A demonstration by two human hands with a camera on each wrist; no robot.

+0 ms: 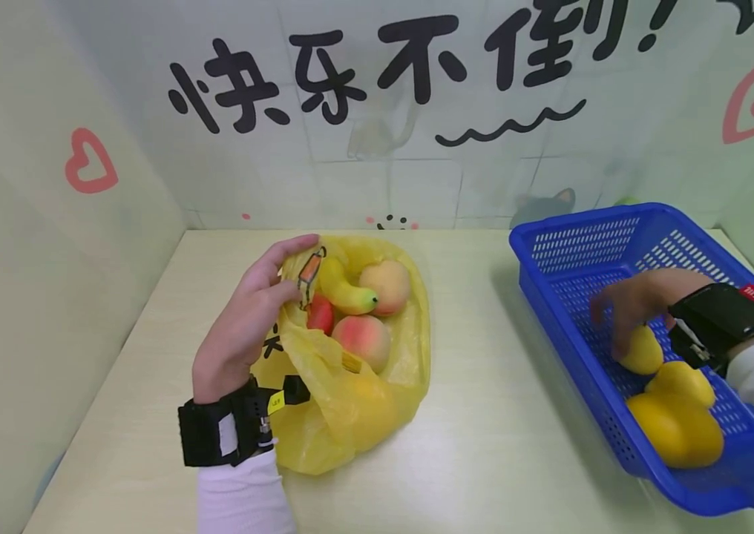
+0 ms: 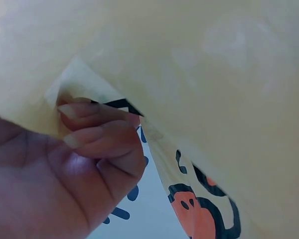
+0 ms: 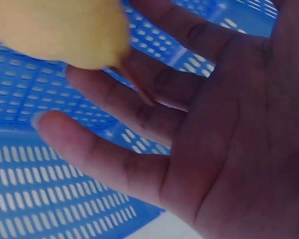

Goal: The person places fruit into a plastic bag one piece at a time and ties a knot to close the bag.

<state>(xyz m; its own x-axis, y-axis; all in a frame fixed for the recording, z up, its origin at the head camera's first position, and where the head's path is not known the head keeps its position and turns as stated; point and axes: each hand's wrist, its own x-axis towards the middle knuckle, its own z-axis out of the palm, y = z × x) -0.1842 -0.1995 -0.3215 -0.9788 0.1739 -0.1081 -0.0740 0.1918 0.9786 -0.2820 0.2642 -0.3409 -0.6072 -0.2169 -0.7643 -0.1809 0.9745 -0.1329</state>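
Note:
My left hand (image 1: 243,311) pinches the left rim of a yellow plastic bag (image 1: 357,415) between thumb and fingers. Inside the bag lie a banana (image 1: 343,289), a peach (image 1: 364,341), a paler peach (image 1: 387,285) and a partly hidden red fruit (image 1: 320,314). In the left wrist view, curled fingers (image 2: 99,127) hold the bag's printed edge. My right hand (image 1: 644,300) reaches down into a blue basket (image 1: 551,326), fingers around a yellow pear (image 1: 643,350). The right wrist view shows the pear's stem toward the palm; the thumb is hidden there.
Two more yellow fruits, a smaller one (image 1: 683,383) and a larger one (image 1: 677,430), lie in the basket's near part. Basket and bag stand apart on a pale wooden table (image 1: 470,445). Behind rises a wall (image 1: 377,185) with black lettering.

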